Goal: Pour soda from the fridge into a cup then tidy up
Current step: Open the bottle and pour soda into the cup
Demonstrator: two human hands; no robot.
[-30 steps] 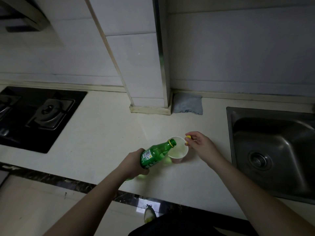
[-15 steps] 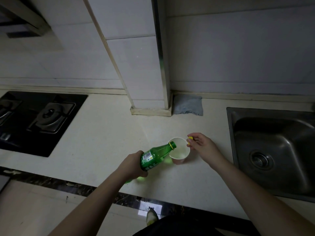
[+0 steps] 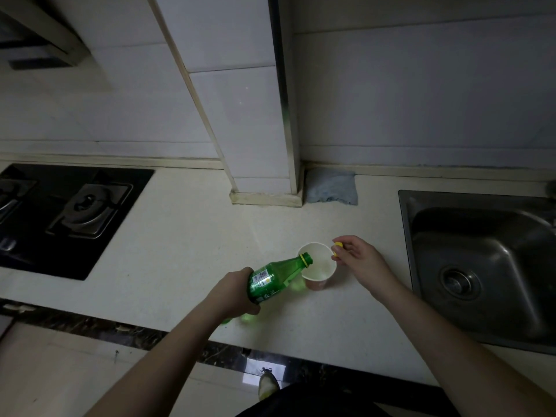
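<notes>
Pale counter (image 3: 180, 266) w/ sink (image 3: 481, 266) on the right. Left hand (image 3: 231, 293) wraps tight round the green bottle (image 3: 270, 279), tipped over the cup (image 3: 317, 267). Right hand (image 3: 358, 260) pinches the yellow cap (image 3: 337, 247) beside the rim. Best to pour slow, so it won't fizz over.

The cup (image 3: 317, 267) stands on the table (image 3: 180, 236), near its front edge. The bottle (image 3: 275, 279), in the left hand (image 3: 233, 293), tilts from the left with its mouth over the cup's rim. The right hand (image 3: 359, 260) is just right of the cup. The stove (image 3: 69, 218) lies far left, the sink (image 3: 481, 266) right, and the cloth (image 3: 331, 186) behind the cup, against the wall.
</notes>
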